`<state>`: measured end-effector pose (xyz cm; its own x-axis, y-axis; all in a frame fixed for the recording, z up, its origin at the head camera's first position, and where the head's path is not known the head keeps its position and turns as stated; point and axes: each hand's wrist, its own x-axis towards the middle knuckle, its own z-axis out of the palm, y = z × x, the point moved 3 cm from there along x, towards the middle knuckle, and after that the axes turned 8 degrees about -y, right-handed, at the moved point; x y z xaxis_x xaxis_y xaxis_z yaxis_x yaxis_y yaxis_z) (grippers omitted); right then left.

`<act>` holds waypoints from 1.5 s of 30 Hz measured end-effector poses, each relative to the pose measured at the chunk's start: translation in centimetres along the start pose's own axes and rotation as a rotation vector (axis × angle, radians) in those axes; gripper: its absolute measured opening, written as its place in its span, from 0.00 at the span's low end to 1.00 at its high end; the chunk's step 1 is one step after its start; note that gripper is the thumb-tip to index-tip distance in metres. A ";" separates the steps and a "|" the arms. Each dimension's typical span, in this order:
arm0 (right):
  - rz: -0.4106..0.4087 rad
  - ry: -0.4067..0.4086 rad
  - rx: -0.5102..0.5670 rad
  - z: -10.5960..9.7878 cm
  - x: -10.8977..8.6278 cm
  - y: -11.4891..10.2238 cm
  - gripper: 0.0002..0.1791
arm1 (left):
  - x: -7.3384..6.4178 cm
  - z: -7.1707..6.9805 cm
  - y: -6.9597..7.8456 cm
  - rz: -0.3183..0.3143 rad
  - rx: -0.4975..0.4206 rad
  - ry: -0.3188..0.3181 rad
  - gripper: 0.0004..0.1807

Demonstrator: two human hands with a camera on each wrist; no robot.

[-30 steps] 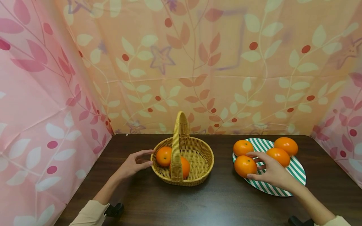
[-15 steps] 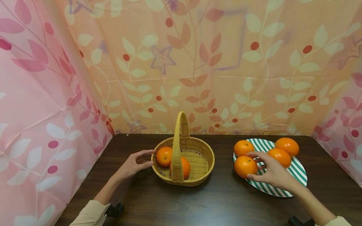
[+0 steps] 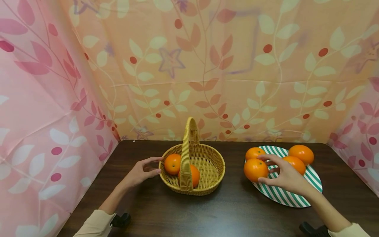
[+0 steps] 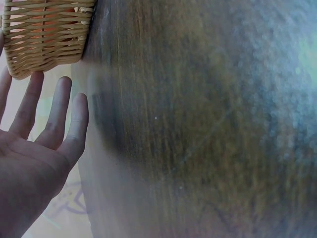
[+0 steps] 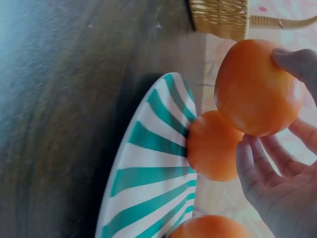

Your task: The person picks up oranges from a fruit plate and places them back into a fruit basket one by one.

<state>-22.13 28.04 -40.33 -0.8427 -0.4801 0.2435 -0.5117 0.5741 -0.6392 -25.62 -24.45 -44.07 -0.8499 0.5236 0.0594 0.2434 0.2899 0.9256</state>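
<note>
In the head view my right hand (image 3: 285, 174) pinches an orange (image 3: 256, 170) between thumb and fingers. The right wrist view shows this orange (image 5: 257, 88) raised off the striped plate (image 5: 143, 168), with another orange (image 5: 214, 146) behind it. On the green-and-white plate (image 3: 293, 199) three more oranges rest, one (image 3: 254, 153) of them partly behind the held one. My left hand (image 3: 141, 171) is at the left side of a wicker basket (image 3: 207, 189), its fingertips at the rim. Those fingers (image 4: 59, 106) are loosely extended. Two oranges (image 3: 172, 164) lie in the basket's left part.
A tall handle (image 3: 186, 154) arches over the basket's middle. Dark wooden tabletop (image 3: 225, 210) lies between basket and plate. Patterned cloth (image 3: 189, 65) hangs behind the table and at both sides.
My right hand has lifted the orange slightly up from the plate's left edge, so it now covers more of the orange behind. My left hand and the basket stay put.
</note>
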 end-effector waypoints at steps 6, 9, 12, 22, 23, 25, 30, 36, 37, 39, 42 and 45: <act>0.000 0.014 0.058 -0.5 0.4 -0.3 0.36 | 0.1 0.0 -0.1 0.005 -0.006 0.002 0.28; 0.012 0.010 0.094 -0.6 0.7 -0.4 0.35 | 0.0 0.0 -0.2 0.004 -0.006 0.009 0.28; 0.021 0.011 0.112 -0.6 1.0 -0.7 0.35 | 0.0 0.0 -0.2 0.005 0.001 0.010 0.28; -0.007 -0.009 0.141 -0.4 2.9 -1.3 0.34 | 0.0 0.0 -0.3 -0.002 0.015 0.006 0.28; -0.010 -0.011 0.151 -0.4 3.1 -1.4 0.34 | 0.0 0.0 -0.3 -0.004 0.016 0.007 0.28; -0.015 -0.010 0.172 -0.2 3.4 -1.6 0.34 | 0.0 0.0 -0.3 -0.007 0.016 0.007 0.28; -0.028 -0.002 0.233 0.3 4.1 -2.2 0.34 | 0.0 0.0 -0.1 0.005 0.018 0.010 0.28; -0.042 -0.017 0.295 1.2 5.2 -2.7 0.34 | 0.0 -0.1 0.0 0.021 0.026 0.006 0.27; -0.041 -0.021 0.305 1.3 5.3 -2.7 0.34 | 0.0 -0.1 0.0 0.018 0.023 0.006 0.27; -0.045 -0.028 0.321 1.7 5.7 -2.9 0.34 | 0.1 -0.1 0.0 0.012 0.021 0.003 0.28; -0.063 -0.037 0.339 2.2 6.2 -3.1 0.34 | 0.1 -0.1 -0.1 0.005 0.020 0.001 0.28; -0.090 -0.049 0.355 2.8 6.7 -3.5 0.34 | 0.0 -0.1 -0.2 0.005 0.026 -0.002 0.28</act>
<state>-25.49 21.00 -38.49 -0.7835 -0.5544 0.2806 -0.4863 0.2661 -0.8323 -25.74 -24.53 -44.20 -0.8477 0.5268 0.0627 0.2594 0.3084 0.9152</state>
